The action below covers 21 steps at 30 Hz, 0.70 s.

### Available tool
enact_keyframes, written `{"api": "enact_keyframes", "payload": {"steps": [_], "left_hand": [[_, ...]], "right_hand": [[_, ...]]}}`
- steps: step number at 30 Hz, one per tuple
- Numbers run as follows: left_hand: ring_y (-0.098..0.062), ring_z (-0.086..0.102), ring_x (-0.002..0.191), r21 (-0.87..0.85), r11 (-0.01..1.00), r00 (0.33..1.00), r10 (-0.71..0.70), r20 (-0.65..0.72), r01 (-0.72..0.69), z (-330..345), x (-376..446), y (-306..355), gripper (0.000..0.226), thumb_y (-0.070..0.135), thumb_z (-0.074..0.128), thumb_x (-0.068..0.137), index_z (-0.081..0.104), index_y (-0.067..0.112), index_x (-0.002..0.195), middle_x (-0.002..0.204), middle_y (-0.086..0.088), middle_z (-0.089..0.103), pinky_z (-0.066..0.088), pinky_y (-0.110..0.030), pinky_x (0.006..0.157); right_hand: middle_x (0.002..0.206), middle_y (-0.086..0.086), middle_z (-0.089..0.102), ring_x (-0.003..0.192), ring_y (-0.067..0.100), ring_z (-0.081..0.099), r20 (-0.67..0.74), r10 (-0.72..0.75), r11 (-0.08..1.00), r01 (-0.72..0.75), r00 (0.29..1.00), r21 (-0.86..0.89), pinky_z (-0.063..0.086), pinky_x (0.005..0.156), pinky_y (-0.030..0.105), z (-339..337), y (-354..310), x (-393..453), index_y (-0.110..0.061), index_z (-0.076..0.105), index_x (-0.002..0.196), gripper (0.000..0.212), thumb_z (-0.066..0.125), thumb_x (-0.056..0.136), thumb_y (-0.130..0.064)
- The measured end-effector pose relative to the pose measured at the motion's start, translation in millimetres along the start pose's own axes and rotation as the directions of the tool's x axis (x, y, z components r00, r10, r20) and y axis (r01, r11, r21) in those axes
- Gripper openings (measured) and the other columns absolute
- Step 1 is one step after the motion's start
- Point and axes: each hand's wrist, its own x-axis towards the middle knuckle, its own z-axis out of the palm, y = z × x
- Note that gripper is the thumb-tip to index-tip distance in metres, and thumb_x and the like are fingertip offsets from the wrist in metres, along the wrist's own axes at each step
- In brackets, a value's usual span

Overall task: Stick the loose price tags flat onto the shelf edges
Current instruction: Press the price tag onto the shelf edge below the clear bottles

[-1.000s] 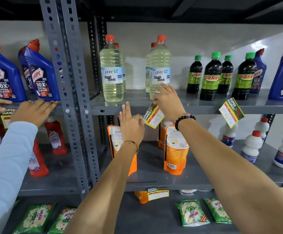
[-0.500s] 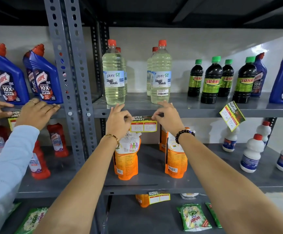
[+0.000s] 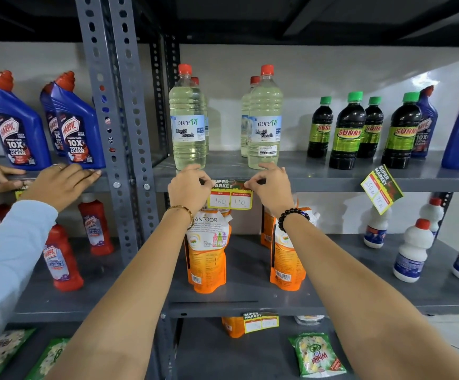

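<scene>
A yellow-bordered price tag [image 3: 230, 195] reading 160 and 110 lies level against the front edge of the upper grey shelf [image 3: 318, 182]. My left hand [image 3: 189, 187] pinches its top left corner and my right hand [image 3: 270, 186] pinches its top right corner, both pressing it to the edge. Farther right on the same edge a second price tag [image 3: 381, 189] hangs crooked, tilted and partly peeled. A third tag [image 3: 261, 322] sits slightly tilted on the edge of the shelf below.
Clear bleach bottles [image 3: 187, 119] stand just above my hands, dark Sunny bottles [image 3: 347, 130] to the right. Orange Santoor pouches [image 3: 207, 253] stand below. Another person's hands [image 3: 58, 185] in a light blue sleeve work at the left bay under blue Harpic bottles [image 3: 77, 124].
The tag hung tilted from my right hand a second ago. Both hands have since turned it level and pressed it to the shelf edge; now they grip its upper corners.
</scene>
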Motion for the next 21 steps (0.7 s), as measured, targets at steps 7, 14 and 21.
{"api": "enact_keyframes", "payload": {"steps": [7, 14, 21], "left_hand": [[-0.025, 0.063, 0.101, 0.031, 0.999, 1.000, -0.021, 0.002, 0.021, 1.8, 1.0, 3.0, 0.011, 0.021, 0.067, 0.080, 0.074, 0.016, 0.074, 0.128, 0.002, 0.061, 0.047, -0.039, 0.087], [-0.027, 0.065, 0.089, 0.036, 0.999, 0.999, -0.037, -0.021, 0.038, 4.3, -0.6, 5.7, 0.014, 0.025, 0.071, 0.077, 0.064, 0.014, 0.070, 0.106, -0.001, 0.067, 0.047, -0.038, 0.081], [-0.028, 0.059, 0.110, 0.118, 0.993, 0.999, 0.001, 0.035, -0.005, 5.0, 1.1, 9.0, 0.042, 0.043, 0.069, 0.077, 0.061, 0.027, 0.115, 0.129, 0.001, 0.061, 0.046, -0.043, 0.089]], "right_hand": [[0.128, 0.012, 0.058, 0.125, 0.024, 0.045, -0.037, 0.009, 1.000, -0.010, 0.999, -0.010, 0.013, 0.113, 0.045, 2.5, -2.2, 2.8, -0.008, 0.074, 0.074, 0.010, 0.072, 0.076, -0.018], [0.111, 0.013, 0.065, 0.118, 0.027, 0.049, -0.080, 0.000, 0.997, -0.006, 0.997, -0.075, 0.020, 0.106, 0.043, 7.3, -7.1, 3.1, -0.004, 0.071, 0.072, 0.013, 0.072, 0.074, -0.017], [0.141, 0.009, 0.045, 0.139, 0.030, 0.027, 0.036, -0.011, 0.987, 0.017, 0.999, -0.161, 0.002, 0.114, 0.059, 9.5, -9.7, 3.1, -0.019, 0.060, 0.116, 0.040, 0.067, 0.080, -0.034]]}}
